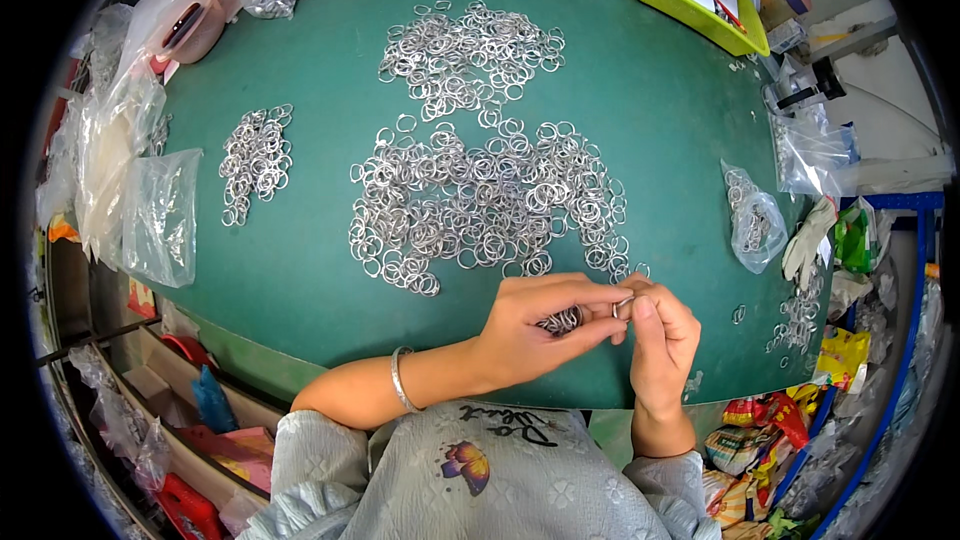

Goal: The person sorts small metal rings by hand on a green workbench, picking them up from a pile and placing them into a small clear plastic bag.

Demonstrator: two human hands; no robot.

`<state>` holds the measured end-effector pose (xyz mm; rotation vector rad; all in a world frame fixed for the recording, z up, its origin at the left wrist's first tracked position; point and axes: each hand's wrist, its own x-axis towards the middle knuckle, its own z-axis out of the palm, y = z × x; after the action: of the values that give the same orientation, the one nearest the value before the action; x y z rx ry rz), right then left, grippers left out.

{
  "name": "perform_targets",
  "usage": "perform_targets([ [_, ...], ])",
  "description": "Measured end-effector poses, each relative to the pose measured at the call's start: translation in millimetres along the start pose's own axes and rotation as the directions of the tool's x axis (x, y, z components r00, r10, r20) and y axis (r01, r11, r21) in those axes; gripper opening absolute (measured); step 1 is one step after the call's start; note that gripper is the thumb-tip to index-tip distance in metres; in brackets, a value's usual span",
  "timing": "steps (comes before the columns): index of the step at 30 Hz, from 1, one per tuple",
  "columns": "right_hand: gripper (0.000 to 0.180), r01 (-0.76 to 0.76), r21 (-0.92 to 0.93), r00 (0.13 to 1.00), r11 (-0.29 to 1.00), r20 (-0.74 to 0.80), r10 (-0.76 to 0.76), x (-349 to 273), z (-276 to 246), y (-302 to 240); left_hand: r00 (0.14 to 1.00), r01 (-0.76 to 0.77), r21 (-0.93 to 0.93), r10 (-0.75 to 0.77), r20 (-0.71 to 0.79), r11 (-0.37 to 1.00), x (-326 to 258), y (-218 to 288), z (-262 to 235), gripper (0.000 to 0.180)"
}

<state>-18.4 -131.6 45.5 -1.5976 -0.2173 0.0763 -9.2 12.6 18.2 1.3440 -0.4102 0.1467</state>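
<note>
Two hands meet just above the near edge of the green table (300,270): the left hand (540,325) is curled around a small bunch of silver rings (562,320), and the right hand (660,335) pinches one ring (622,307) between thumb and finger. A big heap of rings (490,205) lies just past the hands. A smaller pile (256,162) sits far to the left, near clear plastic bags (160,215).

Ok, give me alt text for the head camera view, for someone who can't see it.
A person's left hand cups a small bunch of metal rings while the right hand pinches a single ring at the near edge of a green table. A large pile of loose silver rings spreads across the table, with clear plastic bags at the left.
</note>
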Motion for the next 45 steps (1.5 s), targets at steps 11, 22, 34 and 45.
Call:
perform_targets([
  [11, 0.016, -0.032, 0.023, 0.999, 0.999, 0.013, 0.032, 2, -4, 2, 0.999, 0.021, 0.050, -0.023, 0.033, 0.999, -1, -1, -1, 0.025],
  [22, 0.015, -0.070, 0.019, 0.998, 0.997, -0.007, 0.070, 4, -8, 6, 0.992, 0.125, 0.059, -0.126, 0.000, 0.990, 1, 0, 1, 0.020],
  [34, 0.013, -0.209, 0.045, 0.978, 0.977, 0.016, 0.209, 14, -6, 22, 0.712, 0.653, -0.344, -0.702, -0.027, 0.675, 31, -12, -36, 0.014],
  [45, 0.016, -0.282, -0.118, 0.952, 0.952, 0.086, 0.293, 8, 0, 26, 0.815, 0.133, -0.300, -0.276, -0.509, 0.945, 329, -62, -90, 0.019],
])
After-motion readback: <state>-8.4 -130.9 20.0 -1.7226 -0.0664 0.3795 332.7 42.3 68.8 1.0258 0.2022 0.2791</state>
